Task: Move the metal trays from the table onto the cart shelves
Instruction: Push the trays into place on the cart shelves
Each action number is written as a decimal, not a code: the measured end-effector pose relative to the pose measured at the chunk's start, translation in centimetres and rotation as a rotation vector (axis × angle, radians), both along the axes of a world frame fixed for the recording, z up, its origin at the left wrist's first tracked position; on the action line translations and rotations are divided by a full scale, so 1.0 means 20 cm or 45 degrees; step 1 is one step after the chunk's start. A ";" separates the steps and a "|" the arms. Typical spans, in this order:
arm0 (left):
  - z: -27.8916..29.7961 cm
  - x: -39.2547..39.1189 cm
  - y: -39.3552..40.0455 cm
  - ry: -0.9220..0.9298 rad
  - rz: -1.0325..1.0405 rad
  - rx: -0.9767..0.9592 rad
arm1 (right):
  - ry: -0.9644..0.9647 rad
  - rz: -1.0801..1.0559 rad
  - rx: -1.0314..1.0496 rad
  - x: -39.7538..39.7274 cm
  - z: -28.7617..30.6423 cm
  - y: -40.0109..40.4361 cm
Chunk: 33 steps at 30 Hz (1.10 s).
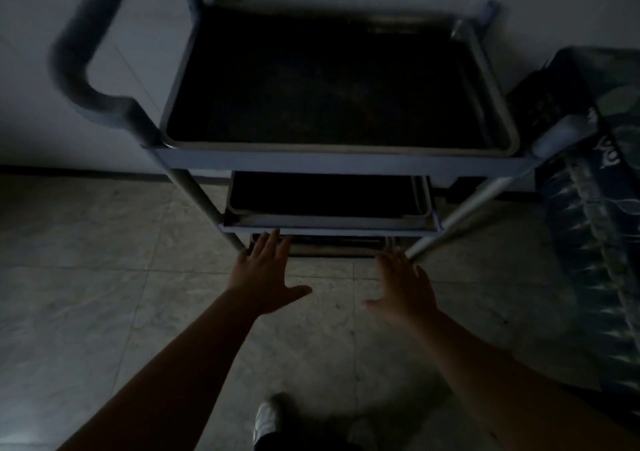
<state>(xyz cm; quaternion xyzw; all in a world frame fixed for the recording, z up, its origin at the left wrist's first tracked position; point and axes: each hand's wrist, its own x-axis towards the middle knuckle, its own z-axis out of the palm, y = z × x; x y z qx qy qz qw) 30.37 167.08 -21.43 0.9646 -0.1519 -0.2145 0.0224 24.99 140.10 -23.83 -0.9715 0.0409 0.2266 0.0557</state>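
Both hands are empty w/ fingers spread: left hand (265, 272) and right hand (403, 286) reach fwd and down at the front edge of the cart (343, 165) bottom shelf. The bottom tray (332, 246) lies there just past the fingertips, long axis left-right across both hands. Left fingertips look slightly nearer, about at its front-left corner; contact unclear in the dark. Top tray (498, 118) and middle tray (329, 197) sit on the shelves above.

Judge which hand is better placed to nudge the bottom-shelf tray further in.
Left, by a small margin. The left hand, open, has fingertips at the front edge of the bottom-shelf tray. The right hand, also open, sits slightly lower in the picture beside the cart leg. Dim light makes contact uncertain.
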 end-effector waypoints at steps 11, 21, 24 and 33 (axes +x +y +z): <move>-1.03 0.73 -0.02 -0.340 -0.181 0.115 | -0.311 0.223 -0.113 0.89 -0.87 -0.07; -1.25 0.84 -0.04 -0.825 -0.179 -0.095 | -0.588 0.386 -0.053 1.03 -1.10 -0.14; -1.23 0.83 -0.04 -0.815 -0.149 -0.114 | -0.593 0.372 -0.053 1.02 -1.10 -0.11; -1.33 0.66 -0.06 -1.164 -0.034 -0.107 | -1.039 0.194 -0.294 0.82 -1.19 0.00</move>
